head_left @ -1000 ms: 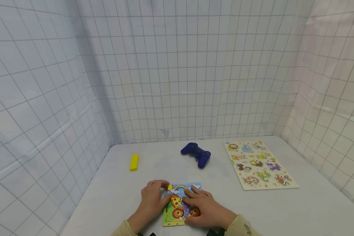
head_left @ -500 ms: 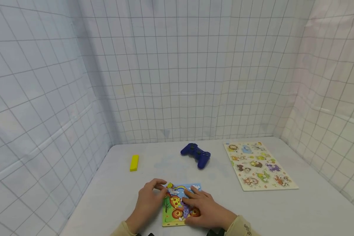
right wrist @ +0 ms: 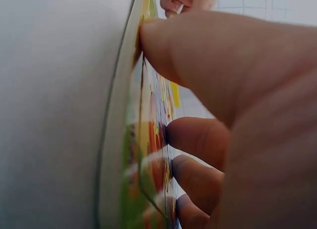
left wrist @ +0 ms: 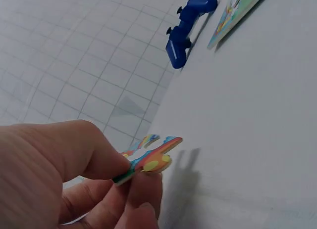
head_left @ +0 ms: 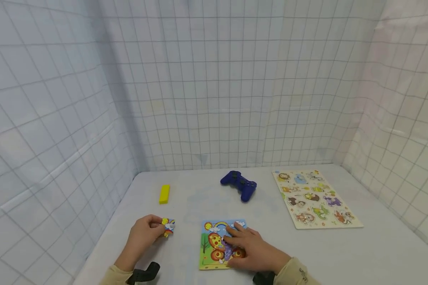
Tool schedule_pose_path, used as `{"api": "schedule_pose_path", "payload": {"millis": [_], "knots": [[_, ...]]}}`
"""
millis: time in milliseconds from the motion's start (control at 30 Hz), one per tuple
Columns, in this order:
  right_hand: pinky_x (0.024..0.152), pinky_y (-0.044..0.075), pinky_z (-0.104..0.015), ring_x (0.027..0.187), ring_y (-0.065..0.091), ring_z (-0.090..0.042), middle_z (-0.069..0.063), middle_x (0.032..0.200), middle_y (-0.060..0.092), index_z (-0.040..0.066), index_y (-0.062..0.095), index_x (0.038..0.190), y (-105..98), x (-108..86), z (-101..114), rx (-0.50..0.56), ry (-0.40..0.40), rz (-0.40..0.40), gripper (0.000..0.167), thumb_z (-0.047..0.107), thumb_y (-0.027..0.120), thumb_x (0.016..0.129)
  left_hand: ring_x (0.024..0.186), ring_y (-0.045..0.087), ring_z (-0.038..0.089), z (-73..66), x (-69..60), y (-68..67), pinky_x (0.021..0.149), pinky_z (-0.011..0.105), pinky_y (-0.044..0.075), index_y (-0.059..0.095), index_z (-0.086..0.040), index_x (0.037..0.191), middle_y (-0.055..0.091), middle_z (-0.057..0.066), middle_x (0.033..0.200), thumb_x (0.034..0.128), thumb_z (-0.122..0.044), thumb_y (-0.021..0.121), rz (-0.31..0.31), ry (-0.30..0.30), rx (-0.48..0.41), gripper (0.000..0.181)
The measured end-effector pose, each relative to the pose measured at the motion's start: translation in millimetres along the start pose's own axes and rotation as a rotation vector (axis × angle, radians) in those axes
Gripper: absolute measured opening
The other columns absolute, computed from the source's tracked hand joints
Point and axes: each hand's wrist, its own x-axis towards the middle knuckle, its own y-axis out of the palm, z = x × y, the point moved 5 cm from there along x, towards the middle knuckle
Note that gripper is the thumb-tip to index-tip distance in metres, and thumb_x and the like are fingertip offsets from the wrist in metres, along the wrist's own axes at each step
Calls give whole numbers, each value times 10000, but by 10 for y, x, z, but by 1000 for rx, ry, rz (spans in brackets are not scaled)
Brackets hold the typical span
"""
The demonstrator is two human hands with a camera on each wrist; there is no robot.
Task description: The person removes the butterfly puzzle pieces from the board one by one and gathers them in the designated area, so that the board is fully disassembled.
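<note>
My left hand (head_left: 141, 237) pinches a colourful jigsaw puzzle piece (head_left: 169, 225) between thumb and fingers, to the left of the puzzle board. In the left wrist view the piece (left wrist: 157, 157) is tilted, showing red, yellow and blue print and a pale edge. The small puzzle board (head_left: 207, 262), with a butterfly, tree and rainbow picture, lies flat near the front of the table. My right hand (head_left: 251, 250) rests on its right side with fingers spread and covers part of the picture. Close up in the right wrist view, the thumb and fingertips touch the board (right wrist: 133, 155).
Behind the board lies a blue game controller (head_left: 239, 184). A yellow block (head_left: 164, 194) sits at the back left of the white table (head_left: 185, 190). On the right is a larger animal puzzle board (head_left: 314, 198). Grid-patterned curtains (head_left: 214, 91) enclose the table's back and sides.
My left hand has lifted the jigsaw puzzle piece from the board's upper left and carried it leftward, away from the board. My right hand has stayed on the board.
</note>
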Motion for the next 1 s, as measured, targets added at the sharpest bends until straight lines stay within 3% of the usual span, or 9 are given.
{"api": "schedule_pose_path", "payload": {"millis": [167, 300, 433, 733, 1000], "knots": [[1173, 193, -695, 1578, 177, -357, 3, 1691, 279, 270, 461, 1554, -5, -13, -31, 6, 1, -8, 701, 617, 612, 963, 627, 632, 145, 28, 16, 10, 567, 299, 495, 669, 62, 1060, 736, 35, 750, 828, -89, 705, 0, -11, 22, 280], [1175, 187, -697, 1579, 172, -352, 14, 1692, 275, 277, 459, 1554, -5, -20, -35, 14, 4, -8, 703, 623, 612, 961, 593, 618, 136, 48, 25, 32, 556, 299, 485, 652, 59, 1117, 730, 14, 711, 832, -103, 707, -12, -2, 78, 333], [1178, 180, -695, 1580, 168, -356, 14, 1693, 270, 272, 465, 1551, -19, -21, -27, 26, 5, -3, 701, 619, 616, 960, 580, 623, 143, 52, 33, 37, 548, 303, 504, 629, 52, 1187, 705, 24, 706, 835, -81, 678, -27, 8, 92, 380], [1174, 197, -693, 1571, 195, -370, -3, 1681, 302, 233, 509, 1524, -45, -46, -26, 37, -11, -18, 690, 590, 652, 951, 583, 629, 152, 77, 31, 52, 548, 307, 506, 646, 24, 1177, 703, 9, 706, 828, -91, 690, -12, 0, 92, 370], [1177, 196, -689, 1569, 201, -373, 4, 1676, 315, 226, 516, 1520, -50, -48, -34, 41, -6, -17, 680, 574, 659, 953, 561, 592, 135, 72, 55, 57, 532, 294, 474, 645, 23, 1181, 665, 17, 740, 840, -120, 715, -16, 50, 172, 377]]}}
